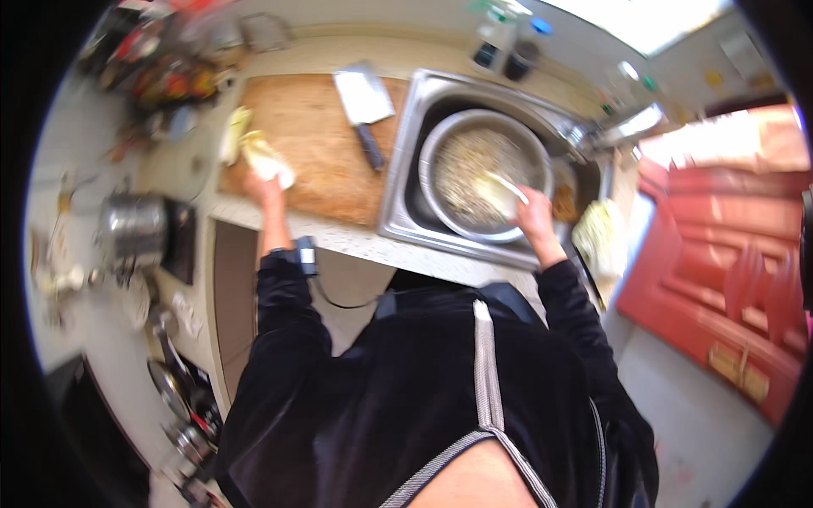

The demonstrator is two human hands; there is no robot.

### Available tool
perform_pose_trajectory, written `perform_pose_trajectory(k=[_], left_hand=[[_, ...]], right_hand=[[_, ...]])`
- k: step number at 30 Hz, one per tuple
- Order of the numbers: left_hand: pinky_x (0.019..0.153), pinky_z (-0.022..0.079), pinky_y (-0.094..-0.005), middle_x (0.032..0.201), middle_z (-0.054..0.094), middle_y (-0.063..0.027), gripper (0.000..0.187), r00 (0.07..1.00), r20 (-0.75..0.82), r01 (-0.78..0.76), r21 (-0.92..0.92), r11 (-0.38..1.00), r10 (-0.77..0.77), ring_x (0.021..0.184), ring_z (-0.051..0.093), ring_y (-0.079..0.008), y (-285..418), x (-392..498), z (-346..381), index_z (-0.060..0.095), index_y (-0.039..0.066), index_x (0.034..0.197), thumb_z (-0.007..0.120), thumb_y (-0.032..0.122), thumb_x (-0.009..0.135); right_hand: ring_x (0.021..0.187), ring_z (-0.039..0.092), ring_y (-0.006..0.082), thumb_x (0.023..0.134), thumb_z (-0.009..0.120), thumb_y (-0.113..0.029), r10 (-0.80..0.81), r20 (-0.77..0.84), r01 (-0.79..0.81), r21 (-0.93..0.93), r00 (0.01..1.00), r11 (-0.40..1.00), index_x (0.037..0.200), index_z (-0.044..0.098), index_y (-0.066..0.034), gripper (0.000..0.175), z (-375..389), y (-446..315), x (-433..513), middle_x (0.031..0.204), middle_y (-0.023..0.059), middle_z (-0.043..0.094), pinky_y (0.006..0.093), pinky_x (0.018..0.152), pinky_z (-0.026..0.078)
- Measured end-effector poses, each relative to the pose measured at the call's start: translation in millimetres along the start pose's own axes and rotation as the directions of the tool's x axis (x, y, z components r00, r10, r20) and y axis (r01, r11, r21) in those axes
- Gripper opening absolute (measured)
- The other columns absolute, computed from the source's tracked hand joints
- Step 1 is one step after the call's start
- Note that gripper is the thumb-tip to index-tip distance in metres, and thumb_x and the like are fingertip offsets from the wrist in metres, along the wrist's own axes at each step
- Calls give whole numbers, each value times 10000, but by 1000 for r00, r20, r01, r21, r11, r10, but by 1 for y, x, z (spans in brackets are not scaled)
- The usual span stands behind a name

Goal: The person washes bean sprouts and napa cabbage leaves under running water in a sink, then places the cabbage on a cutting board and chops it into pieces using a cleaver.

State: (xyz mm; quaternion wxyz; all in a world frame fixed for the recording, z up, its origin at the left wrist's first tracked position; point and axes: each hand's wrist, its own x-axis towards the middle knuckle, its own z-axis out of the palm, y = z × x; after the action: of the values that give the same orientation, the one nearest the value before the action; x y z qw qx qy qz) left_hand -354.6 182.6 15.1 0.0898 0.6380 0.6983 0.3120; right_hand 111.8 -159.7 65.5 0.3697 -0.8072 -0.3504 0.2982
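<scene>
My left hand (pixel 262 185) grips a pale napa cabbage leaf (pixel 263 155) over the left edge of a wooden cutting board (pixel 311 152). Beside it, another yellow-green leaf piece (pixel 236 133) lies at the board's left rim. A cleaver (pixel 365 95) with a dark handle rests flat at the back of the board. Over the round metal basin (pixel 427 171), my right hand (pixel 535 213) holds a second cabbage leaf (pixel 498 195) by its edge. The basin stands in the sink and holds water with a pale, mottled look; its contents are blurred.
A steel sink (pixel 397 209) surrounds the basin, with a faucet (pixel 625 127) at its back right. A cabbage head (pixel 600 238) lies right of the sink. Bottles (pixel 524 54) stand behind. Packaged goods (pixel 171 76) crowd the back left; a metal pot (pixel 133 228) is at left.
</scene>
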Motion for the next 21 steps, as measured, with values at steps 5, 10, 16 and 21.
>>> perform_pose_trajectory(k=[5, 10, 16, 21], left_hand=[[757, 538, -402, 949, 684, -214, 524, 948, 138, 245, 263, 933, -288, 833, 678, -304, -82, 40, 27, 664, -88, 929, 832, 237, 554], [600, 521, -293, 827, 668, -104, 232, 724, 334, 661, -87, 745, -604, 697, 640, -201, -104, 43, 30, 642, -16, 872, 737, 74, 680], [575, 497, -268, 816, 612, -73, 135, 578, 497, 814, -293, 501, -647, 661, 577, -157, -83, 43, 0, 586, 34, 880, 638, 21, 757], [596, 450, -310, 830, 611, -45, 260, 587, 497, 807, -299, 509, -639, 687, 569, -164, -45, 23, -8, 612, 66, 963, 715, 196, 762]], right_hand=[[614, 682, 283, 763, 474, 42, 205, 129, -213, 45, 970, 976, 861, 672, 32, 222, 6, 4, -3, 712, 196, 662, 365, 514, 558], [545, 667, 218, 806, 513, -24, 180, 176, -218, 226, 968, 949, 952, 658, 43, 216, -6, -5, -18, 715, 166, 663, 314, 492, 531], [546, 653, 134, 870, 506, -60, 295, 224, -339, 197, 929, 920, 1050, 647, -4, 235, -77, 5, -48, 762, 98, 674, 239, 436, 478], [661, 677, 168, 863, 551, -41, 231, -191, -161, 324, 954, 932, 1226, 568, -53, 363, -177, 46, -91, 865, 113, 688, 265, 551, 523]])
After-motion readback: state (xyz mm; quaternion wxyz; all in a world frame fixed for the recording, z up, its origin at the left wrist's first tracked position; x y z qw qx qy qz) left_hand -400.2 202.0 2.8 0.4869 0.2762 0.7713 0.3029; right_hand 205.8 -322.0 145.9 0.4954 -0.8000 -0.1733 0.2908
